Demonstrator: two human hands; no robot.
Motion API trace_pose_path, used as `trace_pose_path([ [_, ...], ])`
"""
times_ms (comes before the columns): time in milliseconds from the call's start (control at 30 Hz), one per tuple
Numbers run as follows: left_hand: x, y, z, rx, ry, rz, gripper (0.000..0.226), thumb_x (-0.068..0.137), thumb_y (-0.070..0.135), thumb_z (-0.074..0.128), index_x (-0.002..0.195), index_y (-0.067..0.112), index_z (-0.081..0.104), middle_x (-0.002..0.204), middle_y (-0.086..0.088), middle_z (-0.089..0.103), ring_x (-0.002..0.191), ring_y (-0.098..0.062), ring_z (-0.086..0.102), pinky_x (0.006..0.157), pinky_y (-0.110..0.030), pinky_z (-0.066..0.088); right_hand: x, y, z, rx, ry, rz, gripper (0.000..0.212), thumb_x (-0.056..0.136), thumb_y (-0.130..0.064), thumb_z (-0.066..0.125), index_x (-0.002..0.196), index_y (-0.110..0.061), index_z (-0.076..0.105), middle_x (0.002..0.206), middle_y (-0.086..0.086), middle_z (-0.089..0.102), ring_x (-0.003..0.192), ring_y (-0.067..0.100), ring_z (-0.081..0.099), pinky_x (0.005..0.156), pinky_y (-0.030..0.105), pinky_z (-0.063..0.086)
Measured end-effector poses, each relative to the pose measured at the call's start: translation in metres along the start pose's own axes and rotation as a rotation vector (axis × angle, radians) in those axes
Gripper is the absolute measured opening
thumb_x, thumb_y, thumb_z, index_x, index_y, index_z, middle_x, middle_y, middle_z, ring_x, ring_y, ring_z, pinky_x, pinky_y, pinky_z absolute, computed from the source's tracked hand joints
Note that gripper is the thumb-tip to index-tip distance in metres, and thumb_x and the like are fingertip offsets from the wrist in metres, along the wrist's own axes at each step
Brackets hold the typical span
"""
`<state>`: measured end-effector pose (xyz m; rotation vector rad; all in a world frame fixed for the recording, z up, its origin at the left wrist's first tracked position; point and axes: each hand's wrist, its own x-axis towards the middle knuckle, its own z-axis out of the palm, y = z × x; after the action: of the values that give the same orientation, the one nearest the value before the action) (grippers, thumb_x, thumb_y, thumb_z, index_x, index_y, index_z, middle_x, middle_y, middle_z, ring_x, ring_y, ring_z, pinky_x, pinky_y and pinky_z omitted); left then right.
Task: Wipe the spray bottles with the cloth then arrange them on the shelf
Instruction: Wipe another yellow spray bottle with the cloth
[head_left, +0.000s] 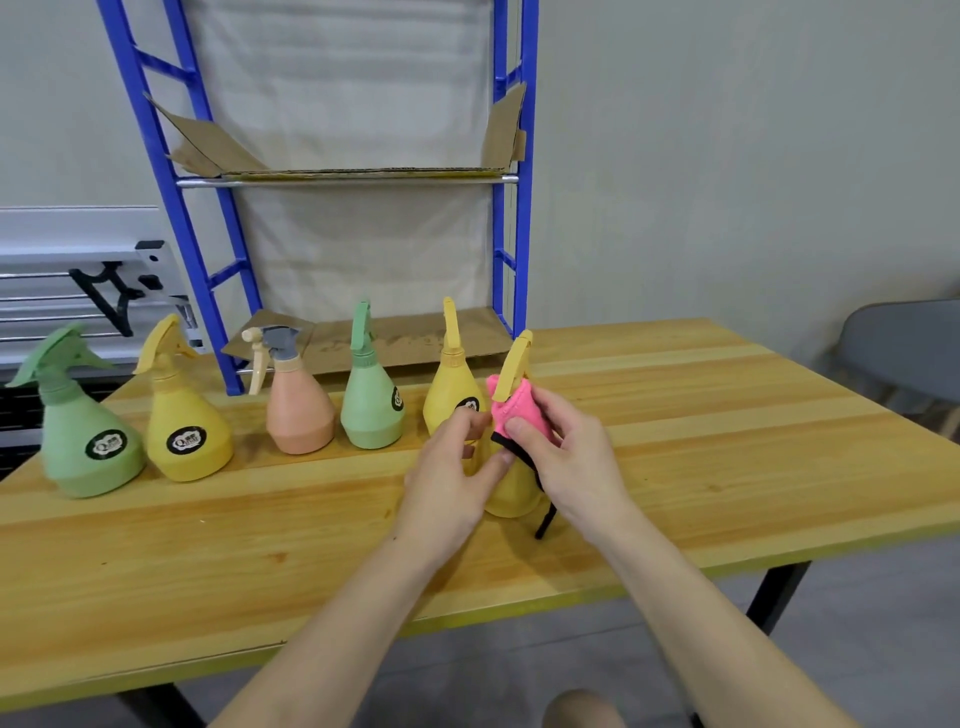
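Observation:
A yellow spray bottle (511, 493) stands on the wooden table (727, 415) between my hands. My left hand (452, 478) grips its body from the left. My right hand (566, 457) presses a pink cloth with a black edge (519, 413) around the bottle's neck, below the yellow trigger head. Behind, a row of spray bottles stands on the table: green (78, 426), yellow (182, 415), peach (296, 405), green (370, 395) and yellow (451, 384). The blue shelf (343, 179) rises at the table's far edge.
Cardboard sheets line the shelf levels, one at table height (405, 338) and one above. A white metal rack (78, 280) stands at the left. A grey chair (904, 353) sits past the table's right edge. A knee (582, 709) shows below the front edge.

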<state>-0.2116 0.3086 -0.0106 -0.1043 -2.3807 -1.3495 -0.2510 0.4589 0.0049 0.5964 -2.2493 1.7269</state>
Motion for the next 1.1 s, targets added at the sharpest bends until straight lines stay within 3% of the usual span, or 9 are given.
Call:
trace_pose_path([
  [133,0.0,0.005,-0.001,0.02,0.043,-0.046,0.046,0.07,0.072,0.061,0.108,0.05,0.049,0.121,0.025,0.057,0.109,-0.005,0.059,0.1,-0.052,0.049,-0.001,0.006,-0.005,0.024,0.102,-0.013,0.015,0.1,-0.025,0.067,0.108,-0.031,0.077,0.098,-0.009,0.08,0.096,0.019,0.074,0.092,0.055,0.057],
  [233,-0.001,0.005,-0.001,0.03,0.055,-0.061,0.04,0.078,0.058,0.075,0.108,0.051,0.05,0.117,0.025,0.054,0.113,-0.005,0.057,0.102,-0.048,0.048,-0.001,0.008,-0.014,0.065,0.07,-0.004,0.014,0.102,-0.025,0.064,0.103,-0.032,0.077,0.094,0.001,0.079,0.093,0.026,0.072,0.088,0.058,0.057],
  [333,-0.002,0.0,-0.004,-0.053,0.012,-0.088,0.03,0.094,0.035,0.07,0.116,0.047,0.054,0.129,0.017,0.055,0.127,-0.007,0.051,0.107,-0.033,0.042,-0.005,0.006,-0.019,0.121,0.037,-0.02,0.022,0.107,-0.017,0.061,0.109,-0.029,0.079,0.098,0.001,0.08,0.092,0.015,0.068,0.085,0.043,0.055],
  [467,-0.006,-0.001,-0.006,-0.155,-0.115,-0.123,0.037,0.102,0.024,0.062,0.13,0.044,0.05,0.139,0.019,0.057,0.132,0.001,0.05,0.104,-0.02,0.04,-0.013,0.003,-0.011,0.156,-0.032,0.001,0.038,0.108,-0.014,0.059,0.141,-0.029,0.068,0.121,-0.014,0.078,0.12,0.004,0.068,0.104,0.03,0.053],
  [567,-0.007,-0.006,0.001,-0.045,-0.146,-0.075,0.065,0.099,0.038,0.066,0.155,0.042,0.034,0.152,0.019,0.046,0.139,-0.005,0.044,0.117,-0.032,0.038,-0.011,0.003,-0.006,0.133,-0.039,0.0,0.046,0.107,-0.015,0.061,0.15,-0.029,0.059,0.131,-0.018,0.073,0.127,0.002,0.065,0.111,0.033,0.051],
  [700,-0.003,-0.005,0.007,0.131,-0.067,-0.072,0.075,0.086,0.063,0.067,0.15,0.044,0.033,0.139,0.012,0.047,0.128,-0.015,0.051,0.108,-0.048,0.046,-0.007,0.003,-0.003,0.098,-0.029,0.021,0.048,0.104,-0.022,0.065,0.151,-0.027,0.058,0.132,-0.014,0.072,0.124,0.005,0.065,0.104,0.028,0.053],
  [900,0.002,-0.003,0.009,0.176,-0.012,-0.093,0.07,0.077,0.061,0.079,0.134,0.042,0.043,0.126,0.011,0.048,0.127,-0.016,0.051,0.106,-0.05,0.046,0.0,0.014,-0.02,0.025,0.014,-0.032,0.022,0.104,-0.016,0.065,0.101,-0.036,0.074,0.084,-0.016,0.075,0.078,0.005,0.063,0.073,0.028,0.048],
  [1033,0.003,-0.004,0.005,0.131,-0.019,-0.089,0.069,0.08,0.052,0.081,0.138,0.04,0.048,0.123,0.012,0.048,0.123,-0.014,0.052,0.108,-0.048,0.045,-0.005,0.025,-0.027,0.01,-0.076,0.015,0.018,0.107,-0.025,0.061,0.109,-0.033,0.077,0.095,0.001,0.077,0.086,0.011,0.064,0.081,0.042,0.052],
  [1100,0.004,-0.005,0.001,0.109,-0.039,-0.079,0.069,0.083,0.045,0.081,0.144,0.038,0.048,0.127,0.009,0.051,0.118,-0.012,0.054,0.108,-0.041,0.046,-0.006,0.02,-0.028,0.081,-0.072,0.011,0.026,0.109,-0.024,0.058,0.111,-0.041,0.078,0.101,-0.005,0.079,0.096,0.01,0.067,0.087,0.036,0.054],
])
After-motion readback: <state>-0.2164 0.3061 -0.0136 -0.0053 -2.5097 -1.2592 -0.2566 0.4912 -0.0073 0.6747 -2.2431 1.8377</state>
